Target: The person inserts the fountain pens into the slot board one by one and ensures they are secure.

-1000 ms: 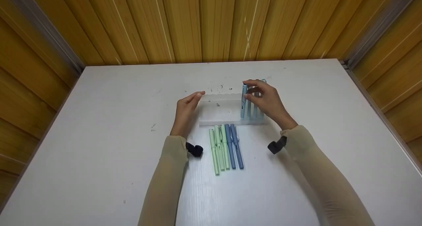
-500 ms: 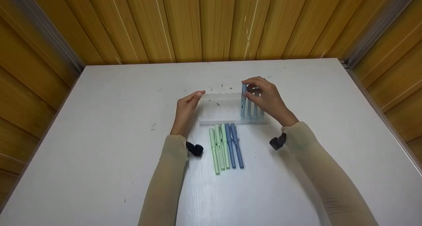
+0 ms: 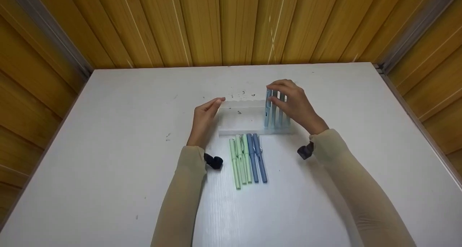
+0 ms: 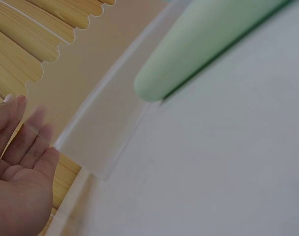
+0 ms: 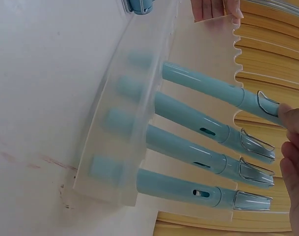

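A translucent pen stand point(image 3: 238, 132) with a scalloped back panel stands mid-table. My left hand point(image 3: 205, 121) pinches the left edge of that panel; in the left wrist view, fingers show through it. With thumb and fingers, my right hand point(image 3: 294, 104) holds the cap end of a light blue pen point(image 5: 203, 83). That pen's lower end sits in the stand's base, its upper part leaning against the scalloped panel. Beside it, to the right in the head view, several more light blue pens point(image 5: 186, 142) stand in a row, their upper parts partly hidden by my right hand.
In front of the stand, several light green pens point(image 3: 239, 164) lie side by side on the white table point(image 3: 108, 149), with two darker blue pens point(image 3: 257, 157) to their right. A yellow wood-look panel wall point(image 3: 202, 27) rises behind the table.
My right hand has shifted slightly up and away along the light blue pen, now covering more of the neighbouring pens' tops. My left hand stays at the stand's edge.
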Motion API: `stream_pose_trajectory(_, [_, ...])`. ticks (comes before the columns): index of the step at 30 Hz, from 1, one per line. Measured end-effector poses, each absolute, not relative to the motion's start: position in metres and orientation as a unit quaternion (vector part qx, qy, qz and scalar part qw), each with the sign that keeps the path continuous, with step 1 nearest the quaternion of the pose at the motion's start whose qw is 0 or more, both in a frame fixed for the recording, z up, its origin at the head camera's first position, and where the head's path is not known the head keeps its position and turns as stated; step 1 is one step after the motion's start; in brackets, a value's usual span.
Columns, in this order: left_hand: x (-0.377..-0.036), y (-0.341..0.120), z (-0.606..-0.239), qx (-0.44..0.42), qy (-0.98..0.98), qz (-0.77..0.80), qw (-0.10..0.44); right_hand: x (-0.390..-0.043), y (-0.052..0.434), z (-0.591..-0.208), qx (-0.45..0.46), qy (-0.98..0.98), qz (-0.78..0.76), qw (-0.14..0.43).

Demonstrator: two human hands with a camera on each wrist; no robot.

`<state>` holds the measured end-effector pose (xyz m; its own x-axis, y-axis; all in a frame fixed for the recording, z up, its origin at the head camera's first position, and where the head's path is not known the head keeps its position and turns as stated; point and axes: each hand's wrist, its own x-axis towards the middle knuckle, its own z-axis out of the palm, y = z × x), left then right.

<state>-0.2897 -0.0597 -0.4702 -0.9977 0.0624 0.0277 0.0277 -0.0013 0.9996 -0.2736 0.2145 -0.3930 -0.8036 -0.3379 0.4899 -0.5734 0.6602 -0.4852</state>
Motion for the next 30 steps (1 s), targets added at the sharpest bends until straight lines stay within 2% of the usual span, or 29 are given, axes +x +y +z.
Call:
stream_pose_trajectory(14, [-0.288, -0.059, -0.471, 0.051, 0.705, 0.707, -0.011, -0.283, 0.218, -0.397, 0.246, -0.900, 0.312, 0.177])
stream_pose_trajectory(30, [-0.288, -0.059, -0.471, 0.039, 0.709, 0.704, -0.004, -0.287, 0.215, -0.393, 0.218, -0.917, 0.304, 0.140])
